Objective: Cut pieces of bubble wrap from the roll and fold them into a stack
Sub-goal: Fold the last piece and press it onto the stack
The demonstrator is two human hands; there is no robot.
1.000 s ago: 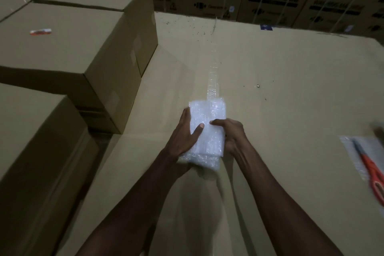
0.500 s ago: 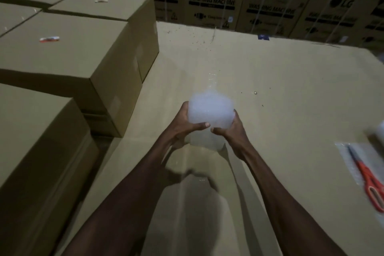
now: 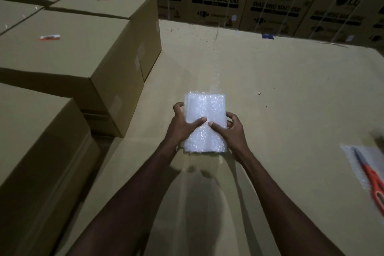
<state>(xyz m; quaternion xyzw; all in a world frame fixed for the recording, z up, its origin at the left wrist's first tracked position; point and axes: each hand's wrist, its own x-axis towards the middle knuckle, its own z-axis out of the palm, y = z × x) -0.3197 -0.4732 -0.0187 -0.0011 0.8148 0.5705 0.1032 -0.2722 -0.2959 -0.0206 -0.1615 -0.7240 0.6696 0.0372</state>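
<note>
Above the middle of a broad cardboard work surface (image 3: 291, 93), we hold a folded pad of bubble wrap (image 3: 204, 122) between both hands, lifted just clear enough to cast a shadow on the board nearer us. Our left hand (image 3: 182, 124) grips the pad's left edge, fingers curled behind and thumb laid across the front; our right hand (image 3: 230, 131) mirrors it on the right edge, its thumb tip nearly meeting the other near the pad's centre. We judge the two thumbs press there to keep the springy layers flat and stop the fold opening. A faint clear strip (image 3: 215, 72) runs away from the pad's far edge across the board; whether it is joined to the pad we cannot tell. No roll is in view. Orange-handled scissors (image 3: 372, 176) lie on a flat piece of bubble wrap (image 3: 349, 149) at the right edge, well apart from the hands. Plain cardboard boxes (image 3: 72, 48) stand stacked on the left, and printed washing machine cartons (image 3: 249, 6) line the back. Nothing lies between the pad and the board below it.
</note>
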